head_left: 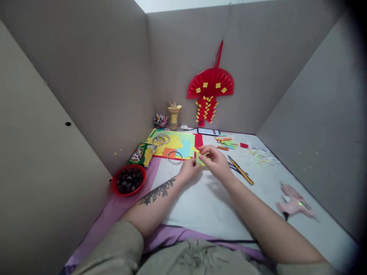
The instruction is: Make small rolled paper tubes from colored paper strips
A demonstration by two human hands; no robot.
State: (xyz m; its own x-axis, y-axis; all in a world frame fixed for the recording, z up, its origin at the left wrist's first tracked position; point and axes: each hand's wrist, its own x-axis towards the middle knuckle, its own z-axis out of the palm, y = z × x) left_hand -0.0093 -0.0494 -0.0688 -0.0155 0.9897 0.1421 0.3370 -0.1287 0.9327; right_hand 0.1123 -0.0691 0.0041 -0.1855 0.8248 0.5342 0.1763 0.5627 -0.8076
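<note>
Near the middle of the table, my left hand [189,170] is closed on the left part of a small yellow-green paper piece [202,160]. My right hand [215,160] is just to its right, thumb and fingers pinched together at the paper's upper edge. Part of the paper is hidden behind the fingers. Beyond the hands lies a stack of coloured sheets [172,139] in yellow, green, blue and orange. Metal rings rest on the stack, and another ring [174,157] sits near my left hand.
At left are a red bowl [143,183] of dark round fruit and a snack packet [142,154]. Rolled paper strips [226,141], pencils [242,172], paper scraps [262,156] and a pink glue gun [295,204] lie right. A red fan decoration [210,82] hangs on the back panel.
</note>
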